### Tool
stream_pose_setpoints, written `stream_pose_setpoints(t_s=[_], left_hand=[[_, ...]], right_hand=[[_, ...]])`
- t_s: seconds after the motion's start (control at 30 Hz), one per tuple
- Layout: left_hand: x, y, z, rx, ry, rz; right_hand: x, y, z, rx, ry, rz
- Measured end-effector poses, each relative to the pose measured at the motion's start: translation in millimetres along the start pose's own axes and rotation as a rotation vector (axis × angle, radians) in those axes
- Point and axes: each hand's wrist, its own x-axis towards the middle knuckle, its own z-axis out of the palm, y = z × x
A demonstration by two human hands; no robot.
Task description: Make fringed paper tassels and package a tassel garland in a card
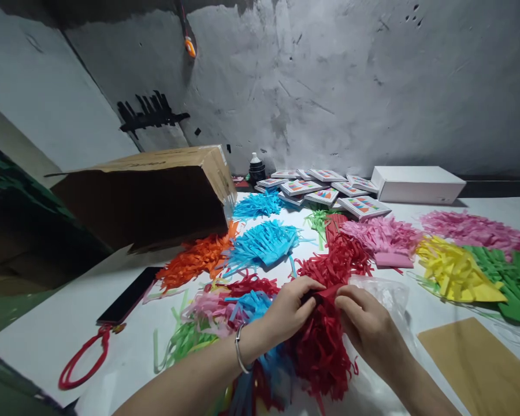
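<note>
A red tissue-paper tassel [323, 352] hangs between my hands, its cut fringe spreading downward. My left hand [288, 306], with a silver bracelet on the wrist, pinches the tassel's folded top from the left. From the right, the fingertips of my right hand [368, 323] are closed on the same top band. More red fringed paper [340, 254] lies just beyond my hands. Under my left forearm sits a mixed heap of blue, pink, green and red fringes [216, 312]. Clear plastic film [385, 294] shows behind my right hand.
Orange [199, 260], blue [264, 242], pink [381, 234], yellow [457, 271] and green fringes [507, 277] spread across the white table. A cardboard box [212, 173], several flat packs [325, 185] and a white box [418, 185] stand behind. A phone [127, 297] lies left; brown card [481, 364] right.
</note>
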Motion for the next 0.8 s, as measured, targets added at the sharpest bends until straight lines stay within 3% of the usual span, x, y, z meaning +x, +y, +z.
stream_pose_setpoints(t_s=[0.57, 0.8], left_hand=[[0.7, 6.3, -0.9, 0.079, -0.092, 0.079], [7.2, 5.4, -7.6, 0.133, -0.195, 0.114]], right_hand=[[-3.2, -2.5, -0.4, -0.12, 0.114, -0.08], [-7.8, 2.7, -3.2, -0.091, 0.059, -0.121]])
